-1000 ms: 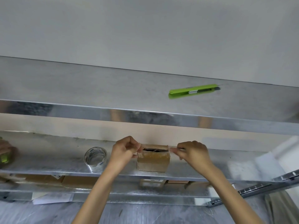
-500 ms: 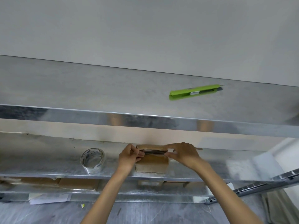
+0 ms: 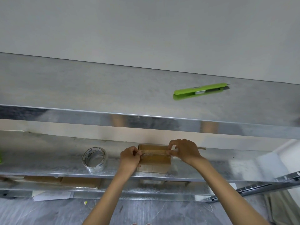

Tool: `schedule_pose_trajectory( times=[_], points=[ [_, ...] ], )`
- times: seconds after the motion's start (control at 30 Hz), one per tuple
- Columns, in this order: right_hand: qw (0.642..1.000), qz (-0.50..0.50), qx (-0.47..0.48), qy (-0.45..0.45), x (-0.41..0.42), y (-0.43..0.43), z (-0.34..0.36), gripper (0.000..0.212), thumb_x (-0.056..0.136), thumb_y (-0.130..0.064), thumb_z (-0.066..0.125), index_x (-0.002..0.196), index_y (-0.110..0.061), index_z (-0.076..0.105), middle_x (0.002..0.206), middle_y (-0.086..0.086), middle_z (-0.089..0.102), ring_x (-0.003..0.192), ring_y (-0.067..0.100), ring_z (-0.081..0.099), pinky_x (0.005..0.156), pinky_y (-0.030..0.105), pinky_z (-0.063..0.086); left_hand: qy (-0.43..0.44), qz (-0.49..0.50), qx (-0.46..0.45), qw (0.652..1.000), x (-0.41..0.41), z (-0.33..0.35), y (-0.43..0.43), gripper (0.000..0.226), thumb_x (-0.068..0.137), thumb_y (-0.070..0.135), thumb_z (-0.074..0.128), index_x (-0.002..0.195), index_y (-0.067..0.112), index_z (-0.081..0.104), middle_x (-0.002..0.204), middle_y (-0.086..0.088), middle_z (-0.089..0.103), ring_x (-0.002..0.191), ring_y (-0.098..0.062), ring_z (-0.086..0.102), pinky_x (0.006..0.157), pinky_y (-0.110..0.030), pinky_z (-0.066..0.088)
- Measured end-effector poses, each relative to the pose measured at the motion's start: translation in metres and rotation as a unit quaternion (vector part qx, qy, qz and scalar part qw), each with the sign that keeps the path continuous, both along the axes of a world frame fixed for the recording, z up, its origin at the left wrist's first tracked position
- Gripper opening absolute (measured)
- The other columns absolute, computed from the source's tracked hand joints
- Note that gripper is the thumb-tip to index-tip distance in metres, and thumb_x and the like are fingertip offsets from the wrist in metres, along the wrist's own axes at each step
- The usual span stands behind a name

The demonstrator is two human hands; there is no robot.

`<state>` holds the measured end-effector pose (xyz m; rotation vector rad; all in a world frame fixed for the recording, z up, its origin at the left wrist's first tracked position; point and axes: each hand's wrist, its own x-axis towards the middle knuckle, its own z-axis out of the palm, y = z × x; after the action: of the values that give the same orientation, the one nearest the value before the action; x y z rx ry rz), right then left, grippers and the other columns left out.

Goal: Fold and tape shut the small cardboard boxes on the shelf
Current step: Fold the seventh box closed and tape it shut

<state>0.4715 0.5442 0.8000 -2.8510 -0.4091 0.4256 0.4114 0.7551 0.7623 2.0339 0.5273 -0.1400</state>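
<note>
— While both hands work, where is the small cardboard box (image 3: pixel 154 161)?
— On the middle shelf (image 3: pixel 48 163), near its front edge.
— And the grips?
— The left hand (image 3: pixel 129 157), at the box's left end, pinches one end of the tape strip (image 3: pixel 153 151); the right hand (image 3: pixel 183 151), at the box's right end, pinches the other. The strip runs across the box's top.
— Anything nearby?
— A tape roll (image 3: pixel 94 159) stands on edge left of the box, apart; a green utility knife (image 3: pixel 201 91) lies on the shelf above, rightward.
</note>
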Motion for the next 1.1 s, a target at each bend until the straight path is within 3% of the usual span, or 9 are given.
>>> schedule_pose_trajectory(
  times=[0.07,0.37,0.57,0.63,0.73,0.8,0.93,1.03,1.1],
  points=[
    [0.999,0.003,-0.042,-0.021,0.002,0.004,-0.002,0.03,0.083,-0.053,0.062,0.092,-0.024,0.062,0.095,-0.004,0.069,0.086,0.016,0.063,0.082,0.03,0.05,0.015,0.003,0.0,1.0,0.001,-0.001,0.0,0.022,0.093,0.015,0.058,0.071,0.018,0.057,0.07,0.003,0.061,0.04,-0.004,0.058,0.048,-0.022,0.054],
    [0.995,-0.037,-0.09,0.026,0.002,0.01,-0.014,0.043,0.083,-0.057,0.06,0.096,-0.017,0.058,0.099,0.0,0.067,0.09,0.019,0.062,0.083,0.032,0.05,0.017,0.001,0.036,0.999,0.0,-0.004,-0.009,0.018,0.094,0.018,0.05,0.078,0.012,0.053,0.066,0.0,0.061,0.05,-0.008,0.059,0.039,-0.007,0.035],
    [0.992,-0.064,-0.091,0.054,0.004,0.011,-0.017,0.043,0.084,-0.055,0.061,0.099,-0.014,0.06,0.102,0.002,0.066,0.094,0.02,0.061,0.08,0.031,0.047,0.012,0.014,0.024,1.0,0.0,-0.014,-0.011,0.014,0.093,0.019,0.054,0.081,0.012,0.051,0.071,-0.004,0.064,0.049,-0.012,0.064,0.041,-0.012,0.04],
    [0.992,-0.071,-0.085,0.064,0.005,0.012,-0.017,0.043,0.084,-0.054,0.062,0.1,-0.013,0.061,0.102,0.002,0.067,0.095,0.021,0.062,0.079,0.031,0.046,0.002,0.044,-0.028,0.999,-0.001,-0.016,-0.009,0.014,0.091,0.014,0.059,0.088,0.008,0.046,0.077,-0.007,0.059,0.054,-0.018,0.064,0.04,-0.013,0.043],
    [0.991,-0.08,-0.083,0.07,0.004,0.012,-0.018,0.042,0.085,-0.052,0.062,0.099,-0.012,0.063,0.1,0.003,0.068,0.094,0.021,0.062,0.077,0.029,0.045,0.047,0.129,-0.205,0.969,0.001,-0.016,-0.001,0.033,0.083,0.003,0.068,0.099,0.008,0.04,0.088,-0.01,0.051,0.07,-0.021,0.06,0.045,-0.028,0.055],
    [0.99,-0.09,-0.076,0.072,0.002,0.012,-0.019,0.041,0.085,-0.052,0.061,0.098,-0.013,0.064,0.1,0.002,0.068,0.093,0.021,0.063,0.076,0.029,0.045,0.07,0.14,-0.293,0.943,0.001,-0.018,0.004,0.024,0.084,0.0,0.067,0.093,0.007,0.046,0.091,-0.01,0.053,0.076,-0.022,0.061,0.048,-0.033,0.058],
    [0.99,-0.102,-0.05,0.081,0.001,0.012,-0.02,0.036,0.086,-0.05,0.061,0.097,-0.016,0.065,0.101,0.001,0.067,0.093,0.02,0.062,0.072,0.027,0.042,0.091,0.11,-0.434,0.889,0.0,-0.021,0.013,0.013,0.087,-0.001,0.06,0.085,0.008,0.051,0.085,-0.009,0.057,0.076,-0.022,0.061,0.053,-0.031,0.058],
    [0.989,-0.113,-0.025,0.087,0.0,0.01,-0.021,0.032,0.085,-0.049,0.063,0.098,-0.02,0.066,0.103,-0.001,0.066,0.094,0.019,0.062,0.072,0.026,0.042,0.139,0.092,-0.492,0.854,0.003,-0.023,0.027,0.011,0.09,-0.003,0.055,0.089,0.008,0.053,0.085,-0.01,0.057,0.079,-0.022,0.058,0.055,-0.033,0.059],
    [0.989,-0.117,-0.012,0.086,0.0,0.008,-0.022,0.03,0.084,-0.05,0.064,0.097,-0.023,0.066,0.104,-0.002,0.066,0.093,0.018,0.061,0.072,0.026,0.043,0.17,0.08,-0.485,0.854,0.002,-0.023,0.036,0.011,0.094,-0.002,0.048,0.098,0.004,0.056,0.085,-0.011,0.06,0.078,-0.023,0.06,0.059,-0.035,0.06]
  ],
)
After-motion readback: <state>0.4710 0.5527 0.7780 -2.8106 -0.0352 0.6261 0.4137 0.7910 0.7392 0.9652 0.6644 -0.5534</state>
